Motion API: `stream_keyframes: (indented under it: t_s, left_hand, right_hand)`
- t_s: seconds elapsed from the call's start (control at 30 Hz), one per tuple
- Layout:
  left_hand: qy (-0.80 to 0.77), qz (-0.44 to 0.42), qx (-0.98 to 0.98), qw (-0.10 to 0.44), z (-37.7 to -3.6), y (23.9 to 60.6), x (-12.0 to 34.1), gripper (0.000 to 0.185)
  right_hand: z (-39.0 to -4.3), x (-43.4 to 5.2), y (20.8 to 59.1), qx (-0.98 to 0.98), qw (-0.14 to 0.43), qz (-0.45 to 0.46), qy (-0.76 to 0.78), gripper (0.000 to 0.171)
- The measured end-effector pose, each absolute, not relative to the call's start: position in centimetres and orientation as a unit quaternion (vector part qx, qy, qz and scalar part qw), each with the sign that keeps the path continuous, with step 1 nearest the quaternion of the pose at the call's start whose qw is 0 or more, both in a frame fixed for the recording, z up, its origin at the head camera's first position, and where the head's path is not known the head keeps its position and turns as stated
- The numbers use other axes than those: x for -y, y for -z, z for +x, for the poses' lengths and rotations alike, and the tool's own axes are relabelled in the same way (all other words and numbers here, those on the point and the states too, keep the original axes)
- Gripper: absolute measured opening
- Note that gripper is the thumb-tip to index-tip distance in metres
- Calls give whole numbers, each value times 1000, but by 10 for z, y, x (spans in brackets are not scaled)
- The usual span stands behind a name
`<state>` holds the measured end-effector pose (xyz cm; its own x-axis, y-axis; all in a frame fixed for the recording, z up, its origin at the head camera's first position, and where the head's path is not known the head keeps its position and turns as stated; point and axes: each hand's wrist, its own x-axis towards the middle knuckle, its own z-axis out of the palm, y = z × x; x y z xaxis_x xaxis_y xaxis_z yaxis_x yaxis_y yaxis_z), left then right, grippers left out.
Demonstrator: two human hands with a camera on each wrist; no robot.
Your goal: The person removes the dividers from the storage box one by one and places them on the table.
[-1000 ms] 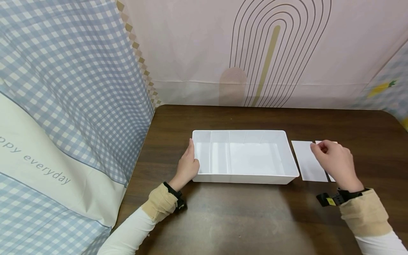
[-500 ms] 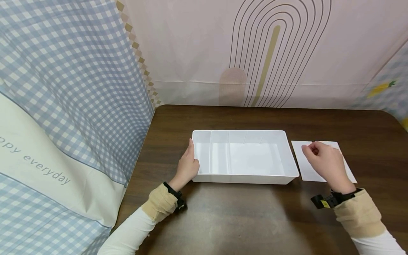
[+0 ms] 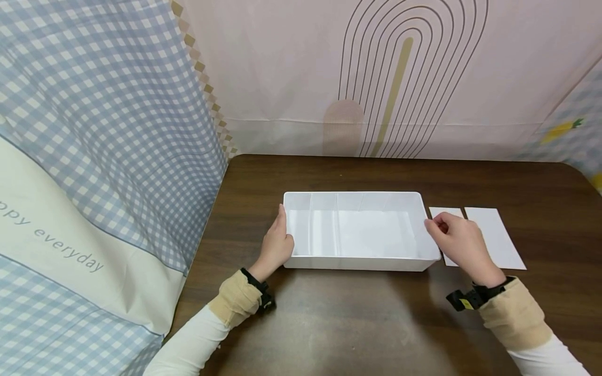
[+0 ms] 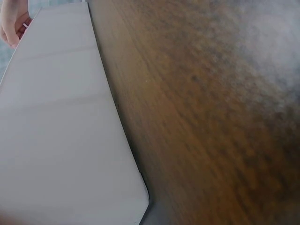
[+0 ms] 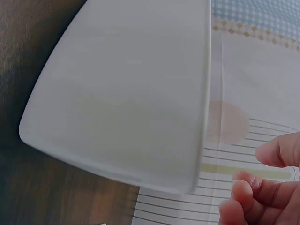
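The right hand (image 3: pixel 460 242) is moving left off the right white card (image 3: pixel 496 235), thumb and bent fingers a bit apart, maybe shifting its work to the white tray (image 3: pixel 357 263) on the worktop (image 3: pixel 357 318), while the straight-fingered left hand (image 3: pixel 276 243) is touching the tray's left end.

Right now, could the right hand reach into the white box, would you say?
Probably yes: the right hand is beside the right end of the white box, whose top is uncovered.
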<state>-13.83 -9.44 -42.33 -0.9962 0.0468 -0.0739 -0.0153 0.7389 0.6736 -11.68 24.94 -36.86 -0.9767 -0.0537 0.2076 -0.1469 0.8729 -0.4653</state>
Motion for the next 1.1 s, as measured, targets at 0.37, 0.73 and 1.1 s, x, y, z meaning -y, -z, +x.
stream_keyframes:
  t_s: [0.37,0.73,1.1]
  left_hand:
    - [-364,11,-930,42,-138,423,95,72]
    - [-361,10,-932,40,-138,423,94,72]
    - [-369,5,-928,47,-137,422,94,72]
  right_hand:
    - [-118,-241,377,961,93,73,-248,24]
    - [-115,-233,380,962,83,71,-251,23]
    - [-114,-227,384,961,72,74,-257,23]
